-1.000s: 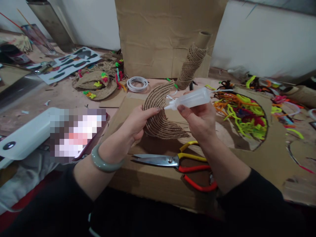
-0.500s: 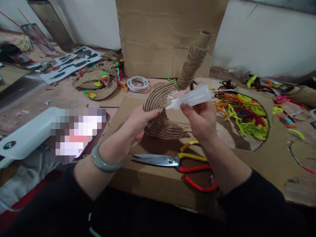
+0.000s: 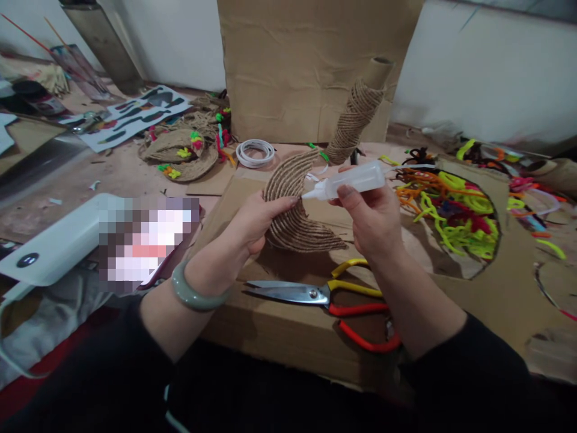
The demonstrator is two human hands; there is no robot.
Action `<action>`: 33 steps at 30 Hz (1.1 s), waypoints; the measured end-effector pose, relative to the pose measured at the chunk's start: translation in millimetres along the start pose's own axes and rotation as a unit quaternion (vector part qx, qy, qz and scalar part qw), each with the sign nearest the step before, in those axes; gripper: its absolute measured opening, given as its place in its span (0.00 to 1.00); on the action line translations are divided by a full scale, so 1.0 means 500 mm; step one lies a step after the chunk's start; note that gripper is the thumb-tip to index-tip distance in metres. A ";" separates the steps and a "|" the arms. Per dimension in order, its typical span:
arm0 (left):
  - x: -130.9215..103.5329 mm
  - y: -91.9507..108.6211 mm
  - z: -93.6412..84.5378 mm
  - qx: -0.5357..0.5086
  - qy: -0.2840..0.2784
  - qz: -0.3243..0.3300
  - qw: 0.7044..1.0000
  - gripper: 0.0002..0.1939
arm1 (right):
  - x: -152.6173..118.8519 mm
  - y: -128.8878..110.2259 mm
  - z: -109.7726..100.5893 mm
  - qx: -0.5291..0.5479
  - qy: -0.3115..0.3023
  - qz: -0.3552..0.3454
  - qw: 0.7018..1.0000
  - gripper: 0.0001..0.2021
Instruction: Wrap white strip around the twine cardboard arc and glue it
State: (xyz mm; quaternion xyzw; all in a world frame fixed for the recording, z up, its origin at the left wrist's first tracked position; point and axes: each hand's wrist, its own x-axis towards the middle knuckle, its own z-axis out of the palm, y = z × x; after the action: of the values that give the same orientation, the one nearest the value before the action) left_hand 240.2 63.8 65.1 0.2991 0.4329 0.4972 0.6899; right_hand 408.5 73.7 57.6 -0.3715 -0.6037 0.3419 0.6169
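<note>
My left hand (image 3: 255, 225) grips a crescent of coiled jute twine (image 3: 311, 233) by its outer curve, thumb on top and fingers hidden behind it. In my right hand (image 3: 376, 216) is a translucent glue bottle (image 3: 356, 179), tilted so its white nozzle points left. The nozzle tip meets or nearly meets the crescent's inner edge, close to my left thumb. Below the crescent lie scissors (image 3: 311, 293) with yellow and red handles on the cardboard (image 3: 270, 328), blades pointing left.
Behind stands a twine-wound tube (image 3: 356, 117) before an upright cardboard sheet (image 3: 311, 66). Bright pipe cleaners (image 3: 464, 210) are heaped at right. A white cord coil (image 3: 255, 154), decorated twine pieces (image 3: 180, 153), a phone (image 3: 153, 240) and a white device (image 3: 63, 240) occupy the left.
The whole view has shifted slightly, so things appear a little further right. My right hand and the bottle have altered their angle slightly; both hands keep their holds.
</note>
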 end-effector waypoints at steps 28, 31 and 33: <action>-0.005 0.002 0.005 0.003 -0.013 -0.041 0.999 0.04 | -0.001 -0.007 -0.003 -0.018 0.038 0.002 0.999 0.17; -0.006 0.003 0.006 0.004 -0.011 -0.040 0.999 0.03 | -0.002 -0.009 -0.002 -0.021 0.035 0.001 0.999 0.17; -0.007 0.003 0.007 0.003 -0.005 -0.044 0.999 0.03 | -0.002 -0.010 0.000 -0.022 0.038 -0.001 0.999 0.17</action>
State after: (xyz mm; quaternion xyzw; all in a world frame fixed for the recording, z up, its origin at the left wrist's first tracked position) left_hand 242.1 61.2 69.1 0.2844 0.4431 0.4637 0.7125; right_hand 408.6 70.3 61.2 -0.3974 -0.5877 0.3138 0.6310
